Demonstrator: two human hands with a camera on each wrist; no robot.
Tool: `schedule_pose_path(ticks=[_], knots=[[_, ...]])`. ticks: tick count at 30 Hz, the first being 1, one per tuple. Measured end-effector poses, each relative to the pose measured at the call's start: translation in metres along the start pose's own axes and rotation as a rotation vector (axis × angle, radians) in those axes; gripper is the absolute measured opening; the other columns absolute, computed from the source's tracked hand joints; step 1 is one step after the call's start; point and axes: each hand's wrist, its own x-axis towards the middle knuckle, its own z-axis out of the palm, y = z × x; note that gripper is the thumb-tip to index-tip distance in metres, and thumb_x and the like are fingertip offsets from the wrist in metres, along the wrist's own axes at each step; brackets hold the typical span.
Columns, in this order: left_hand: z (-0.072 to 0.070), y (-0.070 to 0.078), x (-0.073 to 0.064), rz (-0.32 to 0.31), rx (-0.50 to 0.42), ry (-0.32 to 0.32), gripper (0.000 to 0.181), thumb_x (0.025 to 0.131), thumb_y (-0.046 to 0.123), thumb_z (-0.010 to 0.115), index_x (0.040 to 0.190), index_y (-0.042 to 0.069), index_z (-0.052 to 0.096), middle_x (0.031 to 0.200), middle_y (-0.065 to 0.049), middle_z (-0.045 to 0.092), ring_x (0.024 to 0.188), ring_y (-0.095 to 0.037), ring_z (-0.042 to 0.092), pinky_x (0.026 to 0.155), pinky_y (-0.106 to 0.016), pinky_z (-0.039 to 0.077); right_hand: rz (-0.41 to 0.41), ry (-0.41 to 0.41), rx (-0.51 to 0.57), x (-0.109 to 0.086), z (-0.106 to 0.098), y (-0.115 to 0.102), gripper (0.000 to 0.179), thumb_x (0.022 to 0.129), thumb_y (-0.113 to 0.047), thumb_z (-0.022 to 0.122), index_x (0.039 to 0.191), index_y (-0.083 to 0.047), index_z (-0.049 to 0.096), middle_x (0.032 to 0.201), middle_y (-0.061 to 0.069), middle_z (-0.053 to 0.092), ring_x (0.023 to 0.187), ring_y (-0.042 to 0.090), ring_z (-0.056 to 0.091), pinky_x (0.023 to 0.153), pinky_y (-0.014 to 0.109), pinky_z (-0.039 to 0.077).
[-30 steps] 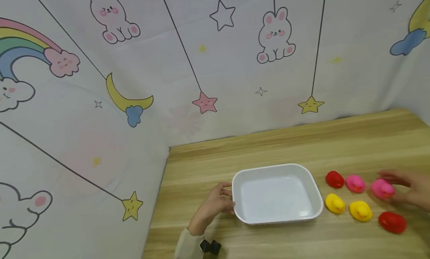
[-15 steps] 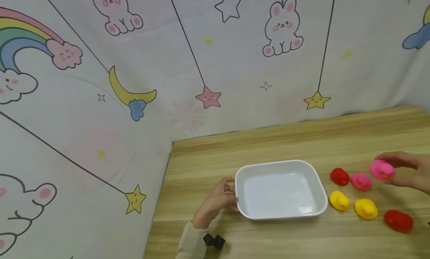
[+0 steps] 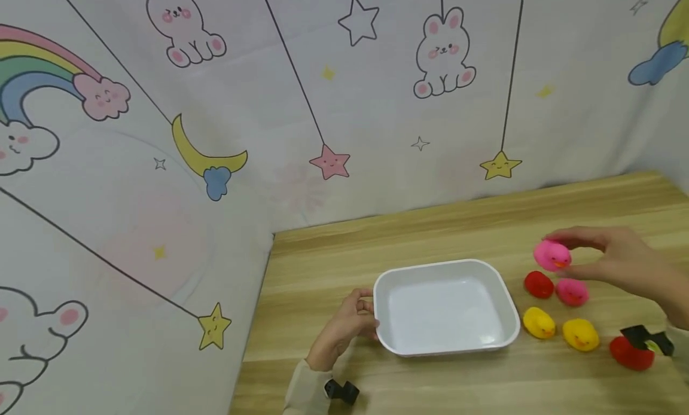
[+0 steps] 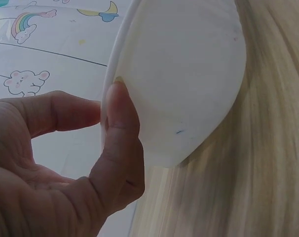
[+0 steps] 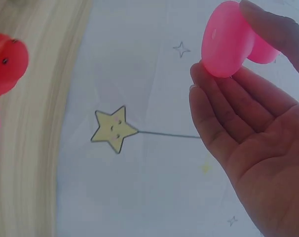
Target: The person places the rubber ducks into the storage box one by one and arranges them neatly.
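Observation:
My right hand (image 3: 619, 256) pinches a pink rubber duck (image 3: 551, 255) between thumb and fingertips, raised over the back of the duck group. The right wrist view shows the smooth rounded underside of this pink duck (image 5: 224, 42) held at the fingertips. At the tray's left side, my left hand (image 3: 347, 324) grips the rim of a white rectangular tray (image 3: 395, 277). Seen from the left wrist, the thumb and fingers press on either side of the tray's edge, and its white outer surface (image 4: 189, 74) faces the camera. Nothing lies inside the tray.
Right of the tray sit a red duck (image 3: 539, 284), a second pink duck (image 3: 572, 292) and two yellow ducks (image 3: 539, 323). Another red duck (image 3: 627, 354) is partly covered by the right wrist's camera mount. A printed cloth wall (image 3: 387, 122) borders the wooden table (image 3: 323, 247).
My right hand has lifted the pink duck off the table and carried it left, over the red duck. The left hand stays at the tray's rim.

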Motion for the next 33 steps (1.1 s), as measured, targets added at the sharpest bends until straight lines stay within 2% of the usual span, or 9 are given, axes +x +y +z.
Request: schedule_pose_path(ticks=[3, 5, 8, 13, 18, 24, 33], knots=[[0.0, -0.001, -0.001, 0.002, -0.006, -0.003, 0.066, 0.074, -0.014, 0.06, 0.136, -0.011, 0.037, 0.096, -0.012, 0.052, 0.07, -0.017, 0.059, 0.055, -0.025, 0.06, -0.071, 0.013, 0.005, 0.006, 0.005, -0.01, 0.052, 0.074, -0.02, 0.091, 0.122, -0.014, 0.072, 0.104, -0.012, 0.071, 0.097, -0.015, 0.052, 0.078, 0.016, 0.048], [-0.002, -0.001, -0.004, 0.002, -0.007, -0.002, 0.067, 0.073, -0.014, 0.06, 0.136, -0.011, 0.037, 0.096, -0.012, 0.052, 0.071, -0.018, 0.059, 0.056, -0.026, 0.061, -0.13, 0.015, 0.021, 0.01, 0.012, -0.018, 0.05, 0.073, -0.015, 0.091, 0.12, -0.014, 0.072, 0.103, -0.011, 0.072, 0.096, -0.011, 0.055, 0.079, 0.009, 0.044], [-0.004, -0.002, -0.008, 0.0, -0.01, -0.003, 0.066, 0.073, -0.014, 0.059, 0.136, -0.011, 0.037, 0.096, -0.012, 0.052, 0.072, -0.018, 0.059, 0.057, -0.028, 0.062, -0.182, -0.005, 0.029, 0.017, 0.021, -0.031, 0.05, 0.073, -0.013, 0.091, 0.12, -0.013, 0.072, 0.103, -0.01, 0.072, 0.095, -0.006, 0.059, 0.08, 0.011, 0.047], [-0.004, -0.002, -0.008, 0.003, -0.018, -0.012, 0.067, 0.073, -0.013, 0.06, 0.137, -0.01, 0.037, 0.096, -0.011, 0.053, 0.07, -0.018, 0.06, 0.059, -0.029, 0.063, -0.244, -0.029, 0.002, 0.031, 0.037, -0.049, 0.051, 0.074, -0.018, 0.091, 0.121, -0.011, 0.072, 0.108, -0.007, 0.072, 0.094, -0.001, 0.059, 0.076, 0.023, 0.055], [-0.004, 0.0, -0.004, 0.017, -0.023, -0.009, 0.067, 0.073, -0.013, 0.06, 0.136, -0.01, 0.038, 0.095, -0.011, 0.053, 0.066, -0.018, 0.06, 0.059, -0.028, 0.063, -0.243, -0.084, 0.013, 0.047, 0.05, -0.067, 0.053, 0.078, -0.025, 0.089, 0.126, -0.011, 0.07, 0.114, -0.004, 0.072, 0.097, 0.005, 0.059, 0.082, 0.033, 0.057], [-0.002, -0.003, -0.002, 0.017, -0.02, -0.017, 0.065, 0.073, -0.014, 0.059, 0.135, -0.01, 0.038, 0.094, -0.011, 0.053, 0.066, -0.017, 0.059, 0.057, -0.025, 0.061, -0.239, -0.13, 0.066, 0.057, 0.063, -0.08, 0.052, 0.08, -0.023, 0.087, 0.127, -0.009, 0.069, 0.112, -0.003, 0.071, 0.099, 0.017, 0.063, 0.087, 0.045, 0.057], [-0.004, -0.001, -0.001, 0.015, -0.036, -0.023, 0.066, 0.074, -0.015, 0.058, 0.136, -0.012, 0.036, 0.095, -0.012, 0.052, 0.063, -0.016, 0.06, 0.056, -0.024, 0.061, -0.295, -0.165, 0.122, 0.077, 0.088, -0.092, 0.05, 0.078, -0.02, 0.088, 0.123, -0.007, 0.071, 0.11, -0.002, 0.072, 0.098, 0.018, 0.066, 0.087, 0.047, 0.059]])
